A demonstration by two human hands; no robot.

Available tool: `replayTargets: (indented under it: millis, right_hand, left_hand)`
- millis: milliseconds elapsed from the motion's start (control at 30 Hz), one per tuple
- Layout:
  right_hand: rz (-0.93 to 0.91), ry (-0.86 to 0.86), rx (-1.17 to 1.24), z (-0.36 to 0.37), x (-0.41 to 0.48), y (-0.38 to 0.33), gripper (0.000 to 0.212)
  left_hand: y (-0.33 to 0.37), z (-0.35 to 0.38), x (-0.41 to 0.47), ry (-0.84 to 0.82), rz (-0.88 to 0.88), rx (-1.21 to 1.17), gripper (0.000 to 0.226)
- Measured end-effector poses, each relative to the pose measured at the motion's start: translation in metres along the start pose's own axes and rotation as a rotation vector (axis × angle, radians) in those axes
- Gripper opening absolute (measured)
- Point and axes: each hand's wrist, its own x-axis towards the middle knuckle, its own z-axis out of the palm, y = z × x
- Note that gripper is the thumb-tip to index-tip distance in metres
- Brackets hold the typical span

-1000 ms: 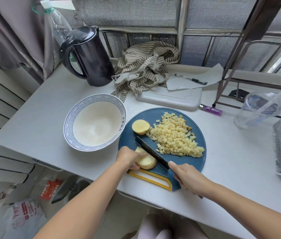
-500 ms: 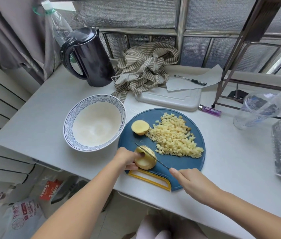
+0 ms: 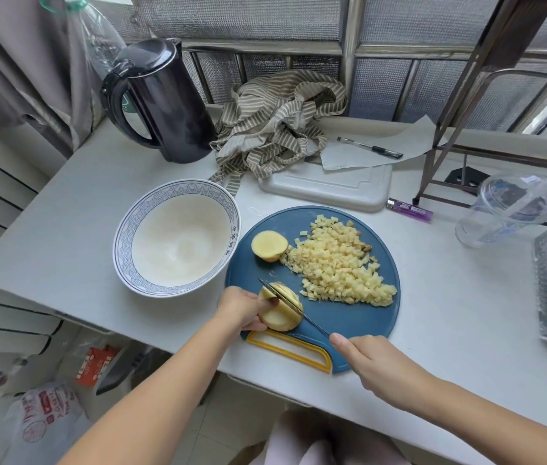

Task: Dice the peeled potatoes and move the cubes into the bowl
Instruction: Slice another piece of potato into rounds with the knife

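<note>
The left hand (image 3: 243, 310) holds a potato half (image 3: 278, 318) down on the near left part of the round blue cutting board (image 3: 349, 318). Its fingers are curled on the left side of the potato. The right hand (image 3: 371, 359) is closed around the handle of a knife (image 3: 293, 305), and the hand hides the handle. The thin blade lies across the top of this potato half, from near right to far left, and slice lines show in the potato.

A second potato half (image 3: 269, 245) lies on the far left part of the board, just beside the pile of potato cubes (image 3: 339, 266), which covers the middle and right of the board. The bowl (image 3: 124, 236), white inside with a blue patterned rim, stands on the bench (image 3: 64, 229) just left of the board. I cannot tell if they touch.

Further back stand a black kettle (image 3: 168, 102) and a striped cloth (image 3: 275, 125). A purple lighter (image 3: 409, 209) and a plastic cup (image 3: 503, 213) are at the right.
</note>
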Motion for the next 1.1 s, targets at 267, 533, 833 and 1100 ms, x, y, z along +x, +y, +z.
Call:
replayTargets:
  millis: [267,533,833,1100]
  right_hand:
    - [0.002,-0.017,-0.025,0.011,0.008,0.0,0.055]
    - [-0.019,-0.029,-0.026,0.015,0.03,0.0,0.054]
    - [0.031,-0.01,0.171,0.011,0.027,0.002,0.056]
    - [0.029,0.016,0.189,0.009,0.008,-0.003,0.058]
  left_hand:
    - [-0.004,0.002,0.009,0.035,0.012,0.011,0.045]
    - [-0.001,0.001,0.005,0.021,0.017,-0.002,0.045]
    - [0.001,0.0,-0.003,-0.002,-0.027,-0.063,0.056]
    - [0.003,-0.003,-0.008,-0.086,-0.058,-0.116,0.053]
